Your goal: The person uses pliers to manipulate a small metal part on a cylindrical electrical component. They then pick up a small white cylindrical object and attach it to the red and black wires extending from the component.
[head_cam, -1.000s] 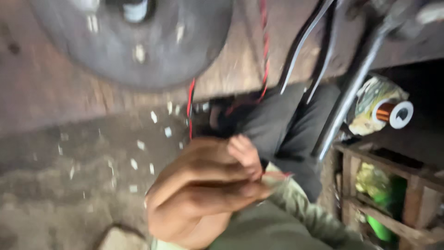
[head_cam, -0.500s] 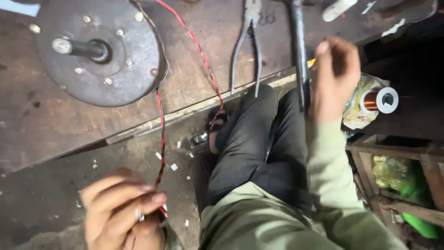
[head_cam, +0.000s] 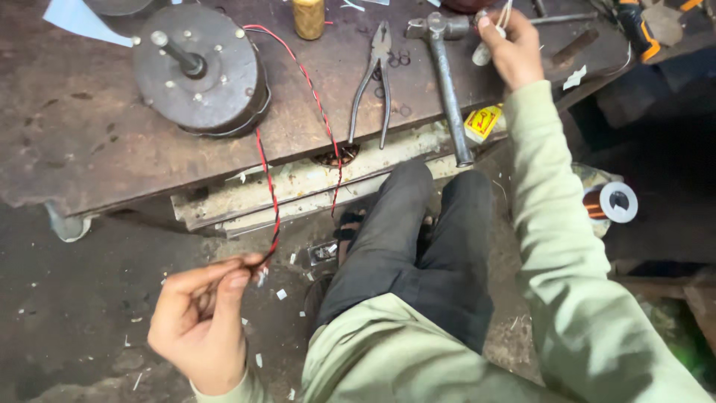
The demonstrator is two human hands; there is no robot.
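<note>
My left hand (head_cam: 200,321) is low at the left, its fingertips pinching the ends of a red and black wire pair (head_cam: 270,190). The wires run up to a round dark motor (head_cam: 198,69) with a shaft, lying on the worn workbench (head_cam: 89,142). My right hand (head_cam: 513,46) reaches over the bench's far right and grips a small white tube-like piece with thin pale strands. Right beside this hand lies a hammer (head_cam: 445,82). Grey pliers (head_cam: 375,78) lie between the motor and the hammer.
A brass-coloured spool (head_cam: 309,16) stands at the bench's back edge. A yellow packet (head_cam: 483,122) sits at the front edge. A reel of copper wire (head_cam: 610,202) lies on the floor at right. My legs in dark trousers (head_cam: 418,254) fill the middle. White scraps litter the floor.
The view has steadied and tilted up onto the bench. My right hand rose from the hammer handle to the bench's far right; my left hand lifted, holding the wire ends.
</note>
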